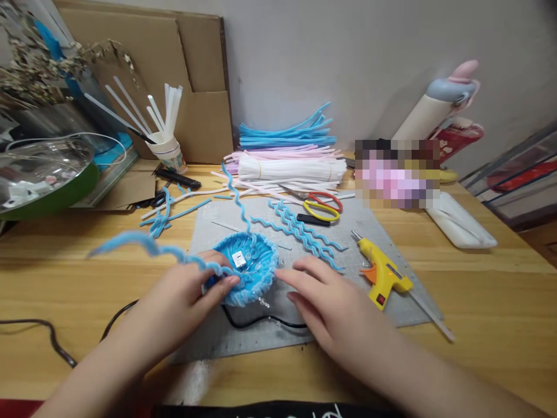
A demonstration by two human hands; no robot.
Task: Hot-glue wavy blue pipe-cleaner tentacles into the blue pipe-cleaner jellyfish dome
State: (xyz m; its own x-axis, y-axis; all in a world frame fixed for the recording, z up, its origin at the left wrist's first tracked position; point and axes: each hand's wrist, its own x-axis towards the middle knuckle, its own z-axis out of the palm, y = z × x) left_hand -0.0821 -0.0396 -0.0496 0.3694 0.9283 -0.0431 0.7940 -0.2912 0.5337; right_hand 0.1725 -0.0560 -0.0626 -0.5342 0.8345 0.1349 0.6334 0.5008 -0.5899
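A blue bowl shape made of fuzzy pipe cleaners (266,281) sits on the grey cutting mat, its hollow facing up. Inside it is a small white block (239,259) with a dark slot. My left hand (191,290) pinches a wavy blue pipe cleaner (145,242) at the bowl's left rim; its free end sticks out to the left. A second wavy pipe cleaner (237,197) rises from the bowl's far side. My right hand (328,296) has its fingers apart, the index fingertip at the bowl's right rim. Small clear beads (263,302) hang at the near rim.
Several wavy blue pipe cleaners (300,229) lie on the cutting mat (209,339) beside scissors (322,209). A yellow glue gun (385,273) rests at right. Behind are bundled white pipe cleaners (291,168) and a cup of glue sticks (165,145). A black cable (265,320) crosses the mat.
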